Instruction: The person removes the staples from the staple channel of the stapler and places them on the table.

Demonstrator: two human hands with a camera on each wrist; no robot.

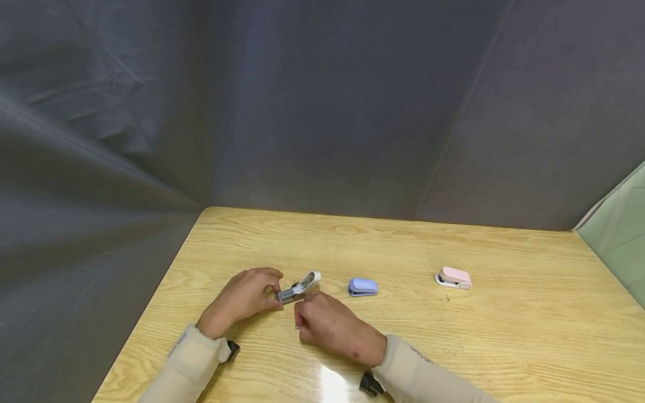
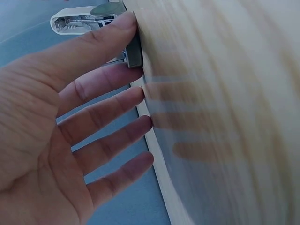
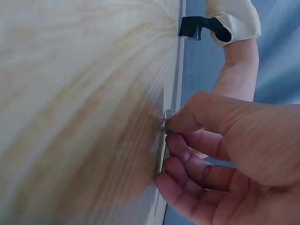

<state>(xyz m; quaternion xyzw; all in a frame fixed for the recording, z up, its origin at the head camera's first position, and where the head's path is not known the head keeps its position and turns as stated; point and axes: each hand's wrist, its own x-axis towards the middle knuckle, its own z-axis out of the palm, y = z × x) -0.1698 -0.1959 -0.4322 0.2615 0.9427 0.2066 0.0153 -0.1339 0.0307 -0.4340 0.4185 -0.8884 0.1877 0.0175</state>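
Left fingers pinch the white stapler (image 1: 300,287), right fingers a small silvery piece (image 3: 168,114)

The left hand (image 1: 244,295) has its thumb and index finger narrowed on the near end of the white stapler, one on each side; its other three fingers are straight and spread apart beside the wooden table (image 1: 529,296). From that pinch the stapler runs towards the right hand (image 1: 332,323), its white cover (image 1: 313,277) swung up and away from the left fingertips. The cover is hollow, and thin metal parts sit inside it. Next to the left thumb lies the channel (image 1: 288,295) of the stapler, greyish and metallic; whether staples lie in it cannot be told.

The right hand holds the small silvery piece between thumb and index fingertip, low over the table, with the remaining fingers curled in behind. The piece is too small to identify. The right knuckles are just beside the stapler; whether they touch it cannot be told.

A blue stapler (image 1: 363,286), cover down, rests just beyond the right hand and to its right. A pink stapler (image 1: 454,277), also with cover down, stands farther to the right, well apart from all the fingers.
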